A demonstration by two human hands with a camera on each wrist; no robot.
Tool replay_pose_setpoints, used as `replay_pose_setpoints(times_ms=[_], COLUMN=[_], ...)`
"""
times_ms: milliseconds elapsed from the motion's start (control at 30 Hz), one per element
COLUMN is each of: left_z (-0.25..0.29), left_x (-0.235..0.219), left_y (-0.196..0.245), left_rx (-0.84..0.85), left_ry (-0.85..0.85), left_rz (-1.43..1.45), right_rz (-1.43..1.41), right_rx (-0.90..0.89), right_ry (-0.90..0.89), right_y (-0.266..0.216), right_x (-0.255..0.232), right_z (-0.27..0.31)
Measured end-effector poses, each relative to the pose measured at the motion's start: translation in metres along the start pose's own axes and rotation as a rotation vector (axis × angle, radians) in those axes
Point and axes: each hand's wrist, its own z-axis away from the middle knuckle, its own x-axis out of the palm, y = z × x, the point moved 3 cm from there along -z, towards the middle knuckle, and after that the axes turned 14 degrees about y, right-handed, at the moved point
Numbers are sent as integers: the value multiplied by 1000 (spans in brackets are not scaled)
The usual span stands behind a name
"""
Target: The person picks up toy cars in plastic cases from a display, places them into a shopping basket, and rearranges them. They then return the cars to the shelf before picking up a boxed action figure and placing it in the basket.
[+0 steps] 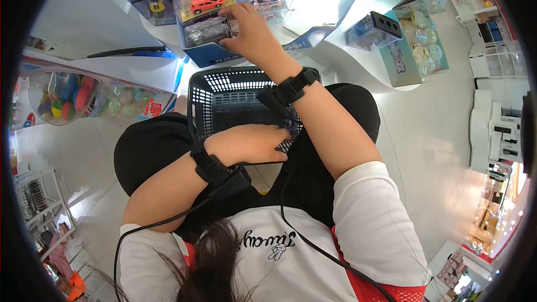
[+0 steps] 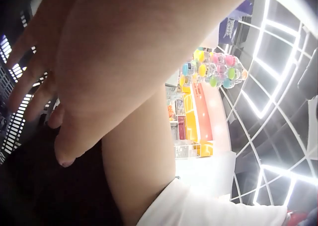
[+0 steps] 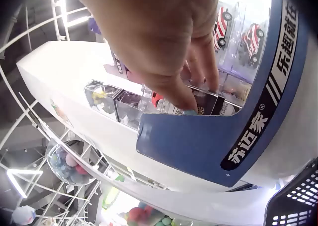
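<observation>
My right hand (image 1: 253, 34) reaches into a blue display box (image 1: 210, 56) of toy cars and pinches a clear case (image 1: 206, 32) at its near end. In the right wrist view the thumb of my right hand (image 3: 154, 47) lies on the near side of a case with a dark car (image 3: 200, 105), the fingers on its far side. A black basket (image 1: 197, 100) stands below the box, between the legs. My left hand (image 1: 249, 141) hangs over its near part, fingers spread. The left wrist view shows these loose fingers of my left hand (image 2: 74, 72) beside the basket's lattice (image 2: 15, 129).
More cased cars (image 1: 206, 3) fill the box. To its left are dark clear boxes (image 1: 159, 8); to its right stand a clear case (image 1: 369, 32) and a carton of shiny balls (image 1: 397, 64). A bag of coloured balls (image 1: 64, 96) is at the far left. Cables run from both wrists.
</observation>
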Motion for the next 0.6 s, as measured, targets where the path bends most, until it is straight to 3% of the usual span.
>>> replay_pose_setpoints(times_ms=[133,233,267,367,467,600], left_z=[3,11,14,23,27,33], left_x=[-4,-10,-12,-14,-17,-21], left_y=[-3,-8,-10,-18,-25,-40], left_rx=[-16,-1,-7,-21,-63,-121], left_ry=[60,128,146,197,200,224], left_rz=[-107,-142,-160,-233,-244,-229], right_rz=[82,37,32,9,404,553], right_rx=[-54,19,3,364,491,385], right_ry=[52,-28,-123,-607,-1056,-1043], right_y=[-12,-19,-20,-8,11,44], right_x=[-22,-50,-60,-85,-108,-111], right_z=[-1,4,7,36,73,110])
